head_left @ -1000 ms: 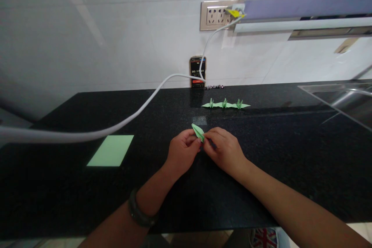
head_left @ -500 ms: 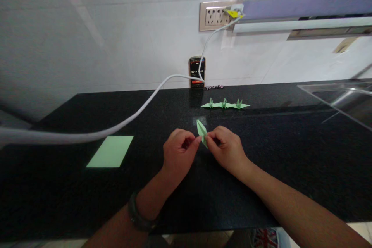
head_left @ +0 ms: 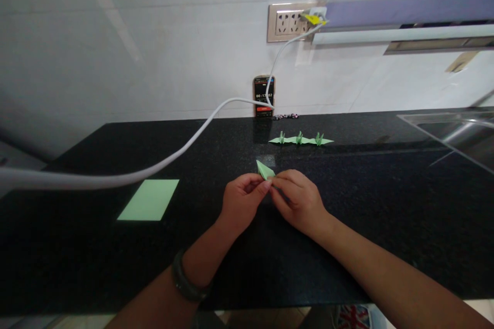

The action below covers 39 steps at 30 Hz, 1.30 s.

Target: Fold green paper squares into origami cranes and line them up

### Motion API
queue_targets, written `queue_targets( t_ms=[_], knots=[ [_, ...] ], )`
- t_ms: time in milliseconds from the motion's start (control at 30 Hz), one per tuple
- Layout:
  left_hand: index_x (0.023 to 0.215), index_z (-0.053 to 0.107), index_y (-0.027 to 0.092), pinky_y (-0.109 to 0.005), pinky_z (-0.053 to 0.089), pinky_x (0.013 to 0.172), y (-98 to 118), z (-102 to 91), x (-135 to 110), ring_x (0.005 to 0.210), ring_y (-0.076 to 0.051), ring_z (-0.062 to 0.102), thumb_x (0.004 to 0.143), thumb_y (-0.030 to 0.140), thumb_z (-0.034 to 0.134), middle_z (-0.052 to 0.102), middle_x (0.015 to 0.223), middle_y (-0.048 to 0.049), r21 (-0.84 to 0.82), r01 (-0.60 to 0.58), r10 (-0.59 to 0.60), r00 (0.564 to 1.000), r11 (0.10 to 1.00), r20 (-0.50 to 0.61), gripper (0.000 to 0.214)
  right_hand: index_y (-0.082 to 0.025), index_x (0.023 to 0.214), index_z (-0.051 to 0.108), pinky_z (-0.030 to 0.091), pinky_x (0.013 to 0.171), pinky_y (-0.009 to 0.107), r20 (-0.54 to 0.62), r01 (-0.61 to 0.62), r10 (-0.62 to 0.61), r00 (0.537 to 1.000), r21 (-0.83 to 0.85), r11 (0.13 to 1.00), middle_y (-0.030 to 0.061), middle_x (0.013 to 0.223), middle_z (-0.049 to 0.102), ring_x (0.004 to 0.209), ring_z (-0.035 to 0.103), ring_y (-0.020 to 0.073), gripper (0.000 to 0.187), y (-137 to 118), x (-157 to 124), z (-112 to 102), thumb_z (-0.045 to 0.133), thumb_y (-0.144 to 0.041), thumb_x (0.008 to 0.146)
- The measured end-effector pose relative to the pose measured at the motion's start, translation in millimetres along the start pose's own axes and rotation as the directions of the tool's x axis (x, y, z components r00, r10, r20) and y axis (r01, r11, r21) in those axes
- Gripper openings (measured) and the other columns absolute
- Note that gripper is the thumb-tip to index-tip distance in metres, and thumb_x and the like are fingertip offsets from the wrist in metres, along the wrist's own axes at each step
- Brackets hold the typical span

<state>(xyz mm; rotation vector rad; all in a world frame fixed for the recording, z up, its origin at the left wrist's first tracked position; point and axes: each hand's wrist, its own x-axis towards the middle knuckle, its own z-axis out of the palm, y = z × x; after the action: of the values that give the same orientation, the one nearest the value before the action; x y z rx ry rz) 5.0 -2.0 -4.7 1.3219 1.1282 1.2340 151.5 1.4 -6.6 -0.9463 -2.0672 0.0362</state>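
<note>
A small piece of folded green origami paper (head_left: 265, 169) is held above the black counter, its pointed end aimed away from me. My left hand (head_left: 244, 200) pinches its near left side between thumb and fingers. At its right edge, the fingers of my right hand (head_left: 299, 196) close on the same paper; their tips partly cover its lower end. Beyond my hands, three folded paper cranes (head_left: 300, 138) stand side by side in a row. A flat green sheet of paper (head_left: 150, 200) lies to the left of my left hand.
A phone (head_left: 264, 95) showing a timer leans against the wall. Its white cable (head_left: 193, 139) sweeps across the left side and up to a wall socket (head_left: 286, 23). A beaded string (head_left: 286, 116) lies beside the phone. The sink (head_left: 455, 136) is at the right.
The folded paper has tipped to the left and shows less of its length. My left hand has shifted slightly right, its fingers now further under the paper.
</note>
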Motion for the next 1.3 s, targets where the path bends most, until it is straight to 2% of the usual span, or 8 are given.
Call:
queue_targets(
  t_ms=[200, 333, 400, 567, 700, 967, 1133, 1300],
  knots=[
    [0.078, 0.061, 0.013, -0.023, 0.046, 0.058, -1.9, -5.0, 3.8, 0.063, -0.012, 0.056, 0.071, 0.033, 0.058, 0.061, 0.068, -0.0016, 0.016, 0.020, -0.019, 0.999, 1.000, -0.044, 0.021, -0.019, 0.096, 0.059, 0.046, 0.069, 0.031, 0.039, -0.041, 0.036, 0.999, 0.137, 0.990, 0.0064, 0.086, 0.059, 0.079, 0.054, 0.0161, 0.023, -3.0, -1.0, 0.1, 0.046, -0.014, 0.078],
    [0.078, 0.058, 0.015, -0.018, 0.040, 0.046, 2.2, -6.2, 4.6, 0.050, -0.008, 0.051, 0.075, 0.030, 0.053, 0.055, 0.057, 0.0025, 0.073, -0.020, 0.024, 0.998, 0.997, -0.053, 0.016, -0.018, 0.086, 0.058, 0.045, 0.063, 0.028, -0.043, -0.083, 0.092, 0.995, 0.175, 0.981, 0.0036, 0.075, 0.056, 0.071, 0.053, 0.0137, 0.013, -5.8, -0.1, -2.2, 0.051, -0.014, 0.077],
    [0.079, 0.055, 0.015, -0.017, 0.038, 0.041, 4.1, -5.9, 4.5, 0.042, -0.006, 0.047, 0.078, 0.029, 0.050, 0.053, 0.051, 0.0042, 0.052, -0.002, 0.004, 1.000, 0.999, -0.028, 0.016, -0.018, 0.083, 0.057, 0.044, 0.058, 0.026, -0.085, -0.102, 0.119, 0.989, 0.180, 0.978, 0.0022, 0.070, 0.054, 0.066, 0.051, 0.0130, 0.009, -6.7, 0.5, -2.9, 0.053, -0.016, 0.075],
    [0.080, 0.051, 0.014, -0.022, 0.048, 0.055, 3.0, -3.9, 3.5, 0.057, -0.009, 0.058, 0.077, 0.026, 0.052, 0.061, 0.069, -0.0002, -0.134, 0.033, -0.025, 0.998, 0.990, 0.062, 0.012, -0.019, 0.081, 0.055, 0.043, 0.057, 0.027, -0.074, -0.108, 0.123, 0.990, 0.186, 0.977, 0.0027, 0.072, 0.055, 0.067, 0.051, 0.0133, 0.008, -6.7, 0.4, -1.8, 0.056, -0.018, 0.073],
    [0.082, 0.055, 0.014, -0.022, 0.049, 0.059, 1.7, -3.3, 2.7, 0.061, -0.010, 0.059, 0.074, 0.023, 0.055, 0.062, 0.071, -0.0009, -0.187, 0.039, -0.018, 0.993, 0.982, 0.115, 0.012, -0.018, 0.082, 0.055, 0.045, 0.061, 0.028, -0.063, -0.105, 0.118, 0.991, 0.177, 0.979, 0.0036, 0.074, 0.057, 0.071, 0.053, 0.0144, 0.008, -6.2, 0.0, -1.7, 0.056, -0.018, 0.074],
    [0.074, 0.064, 0.013, -0.022, 0.048, 0.059, 4.4, -4.3, 3.2, 0.057, -0.009, 0.057, 0.068, 0.025, 0.063, 0.064, 0.063, -0.0008, -0.175, 0.061, -0.051, 0.997, 0.983, 0.060, 0.014, -0.016, 0.082, 0.059, 0.045, 0.062, 0.027, -0.041, -0.111, 0.121, 0.992, 0.191, 0.975, 0.0041, 0.073, 0.058, 0.069, 0.054, 0.0135, 0.009, -9.2, 0.6, -5.0, 0.052, -0.016, 0.076],
    [0.074, 0.065, 0.013, -0.024, 0.048, 0.063, 3.5, -5.5, 3.5, 0.061, -0.010, 0.058, 0.067, 0.023, 0.064, 0.065, 0.068, -0.0022, -0.178, 0.049, -0.037, 0.997, 0.983, 0.072, 0.012, -0.018, 0.083, 0.061, 0.046, 0.066, 0.029, -0.046, -0.119, 0.130, 0.990, 0.183, 0.976, 0.0041, 0.076, 0.059, 0.072, 0.055, 0.0142, 0.012, -8.2, 0.2, -6.0, 0.051, -0.016, 0.077],
    [0.076, 0.066, 0.014, -0.026, 0.049, 0.061, 3.5, -5.2, 3.1, 0.060, -0.012, 0.059, 0.066, 0.024, 0.065, 0.066, 0.068, -0.0023, -0.174, 0.041, -0.033, 0.998, 0.984, 0.050, 0.014, -0.020, 0.081, 0.060, 0.045, 0.063, 0.028, -0.032, -0.177, 0.189, 0.981, 0.224, 0.958, 0.0028, 0.073, 0.059, 0.069, 0.054, 0.0135, 0.012, -8.3, 0.9, -6.4, 0.049, -0.018, 0.079]
  ],
)
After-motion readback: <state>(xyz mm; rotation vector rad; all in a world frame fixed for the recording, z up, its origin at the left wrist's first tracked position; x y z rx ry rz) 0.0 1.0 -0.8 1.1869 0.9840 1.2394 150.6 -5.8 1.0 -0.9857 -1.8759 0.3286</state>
